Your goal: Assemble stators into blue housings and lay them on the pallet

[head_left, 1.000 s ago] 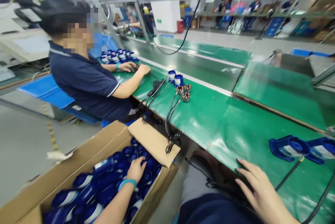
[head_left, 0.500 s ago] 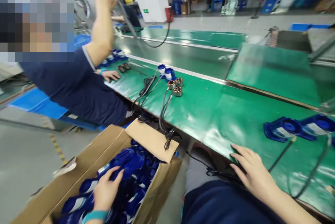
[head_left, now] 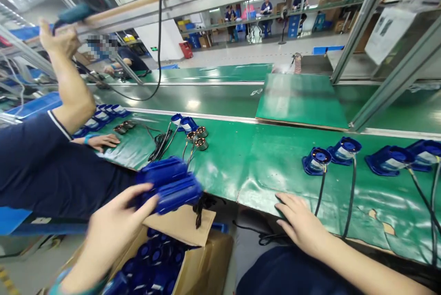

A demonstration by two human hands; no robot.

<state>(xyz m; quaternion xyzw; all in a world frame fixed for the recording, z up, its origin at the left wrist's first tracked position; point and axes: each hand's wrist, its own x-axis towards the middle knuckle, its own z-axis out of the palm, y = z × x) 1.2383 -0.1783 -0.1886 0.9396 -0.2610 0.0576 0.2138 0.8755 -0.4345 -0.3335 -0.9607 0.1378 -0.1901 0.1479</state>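
Now the left hand (head_left: pixel 113 221) grips glossy, ridged blue housings (head_left: pixel 177 194).

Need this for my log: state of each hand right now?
Left hand: closed on blue plastic, piece count unclear.
Right hand: open, empty, at the green tabletop.

Pretty obviously a factory assembly floor from where I'm standing: long green tabletop (head_left: pixel 230 166), matching blue housings (head_left: pixel 389 159) toward its right end, wound coils (head_left: pixel 201 144) nearer its far edge, carton (head_left: pixel 215 258) of blue parts (head_left: pixel 155 258) below the near edge, people (head_left: pixel 266 8) working way back.
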